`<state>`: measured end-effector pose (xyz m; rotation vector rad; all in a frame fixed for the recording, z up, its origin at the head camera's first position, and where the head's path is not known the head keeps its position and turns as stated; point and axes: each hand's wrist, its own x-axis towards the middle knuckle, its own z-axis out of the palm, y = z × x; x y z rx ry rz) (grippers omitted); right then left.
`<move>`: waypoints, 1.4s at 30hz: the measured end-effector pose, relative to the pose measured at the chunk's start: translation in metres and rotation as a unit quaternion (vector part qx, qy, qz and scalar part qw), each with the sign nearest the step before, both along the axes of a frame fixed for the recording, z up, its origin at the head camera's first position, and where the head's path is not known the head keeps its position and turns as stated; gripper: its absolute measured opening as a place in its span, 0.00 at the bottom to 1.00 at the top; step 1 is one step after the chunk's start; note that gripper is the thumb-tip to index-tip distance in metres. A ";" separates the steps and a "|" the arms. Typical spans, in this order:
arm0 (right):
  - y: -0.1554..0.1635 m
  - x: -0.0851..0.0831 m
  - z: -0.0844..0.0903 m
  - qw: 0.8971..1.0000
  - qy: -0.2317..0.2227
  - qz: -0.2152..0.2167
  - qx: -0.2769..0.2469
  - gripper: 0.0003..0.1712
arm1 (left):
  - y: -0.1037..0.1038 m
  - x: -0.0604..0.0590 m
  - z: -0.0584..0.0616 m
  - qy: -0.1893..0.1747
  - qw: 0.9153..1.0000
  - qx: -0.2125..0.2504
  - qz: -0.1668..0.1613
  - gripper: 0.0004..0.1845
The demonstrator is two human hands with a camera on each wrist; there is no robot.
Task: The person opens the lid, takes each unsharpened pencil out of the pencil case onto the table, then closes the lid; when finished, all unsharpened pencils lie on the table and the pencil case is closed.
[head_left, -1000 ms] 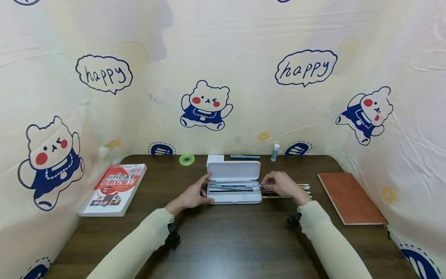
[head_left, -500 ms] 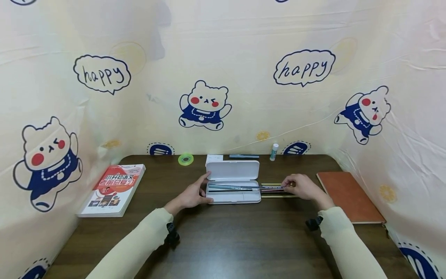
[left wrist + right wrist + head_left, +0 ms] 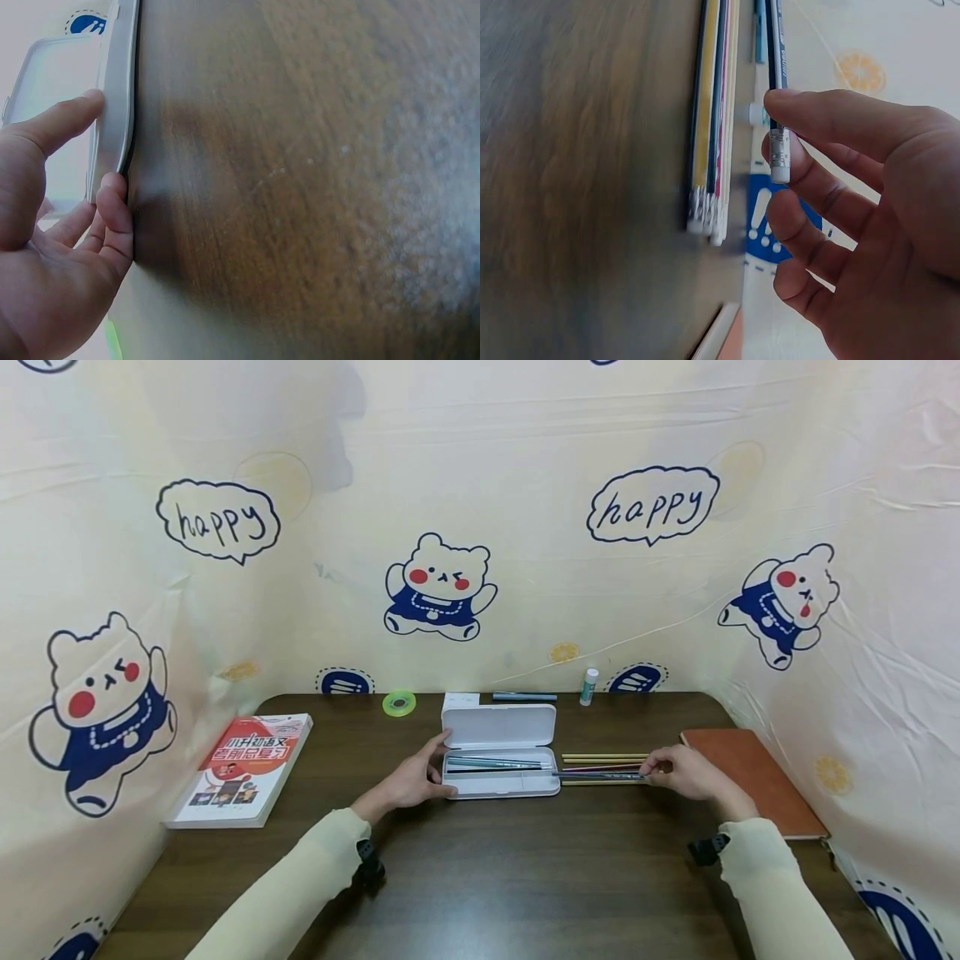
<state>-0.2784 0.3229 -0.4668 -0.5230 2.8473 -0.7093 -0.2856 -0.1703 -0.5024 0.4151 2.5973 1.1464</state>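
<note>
The left hand (image 3: pixel 408 783) steadies the open white plastic pencil case (image 3: pixel 501 772) at its left end, thumb on the rim and fingers curled against the near edge; the left wrist view shows this grip closed round the case wall. The case lies at the middle of the dark brown wooden tabletop (image 3: pixel 480 868), lid folded back, with a few pencils inside its tray. The right hand (image 3: pixel 686 774) pinches the eraser end of a dark blue pencil (image 3: pixel 600 774) between thumb and forefinger, its grip clamped on it. That pencil's tip seems to reach the case's right edge, though the head view is too small to be sure. A row of loose coloured pencils (image 3: pixel 714 127) lies on the tabletop just beside the held one.
</note>
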 end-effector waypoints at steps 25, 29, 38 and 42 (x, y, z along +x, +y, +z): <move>0.015 0.005 -0.017 0.998 -0.036 -0.042 0.015 0.04 | 0.000 0.000 0.001 -0.003 1.000 0.000 -0.001 0.58; 0.012 0.003 -0.015 0.997 -0.051 -0.046 0.018 0.06 | -0.001 -0.001 0.001 0.001 1.000 0.000 -0.007 0.58; -0.008 -0.004 -0.007 0.998 -0.037 -0.041 0.004 0.06 | -0.001 -0.001 0.002 0.004 1.000 -0.006 -0.005 0.57; -0.026 -0.009 -0.006 1.000 -0.012 -0.024 0.001 0.06 | 0.001 0.001 0.002 -0.001 1.000 -0.003 -0.002 0.57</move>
